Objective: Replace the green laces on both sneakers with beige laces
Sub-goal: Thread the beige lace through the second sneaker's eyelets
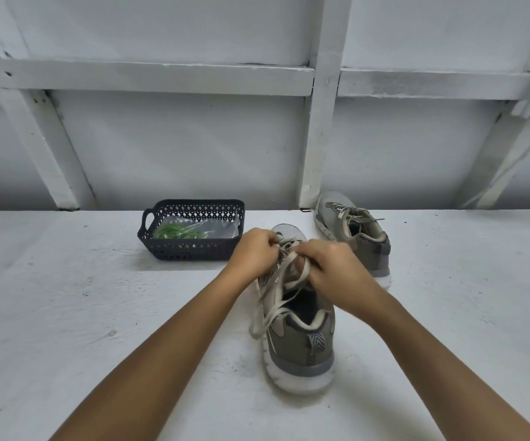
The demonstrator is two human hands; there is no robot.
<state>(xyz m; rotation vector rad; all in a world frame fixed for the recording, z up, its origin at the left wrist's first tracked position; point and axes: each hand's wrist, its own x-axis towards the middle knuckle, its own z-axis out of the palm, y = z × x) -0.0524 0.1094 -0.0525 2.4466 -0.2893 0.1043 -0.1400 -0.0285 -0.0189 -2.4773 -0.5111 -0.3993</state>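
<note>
1. The green laces (178, 232) lie bagged inside the basket (190, 249), so both pairs seem to be already off the shoes.
2. The far sneaker (362, 237), well to the right of the basket, carries beige lacing and looks finished.
3. The near sneaker (298, 342), just right of the basket and closer to the person, is part-laced. Its beige lace (276, 300) hangs loose down the side, so threading and tying probably remain.
4. The left hand (255, 249) has its fingers curled tight, pinching the lace at the eyelets near the toe.
5. The right hand (330, 268) has its fingers closed round a lace strand over the tongue.
</note>
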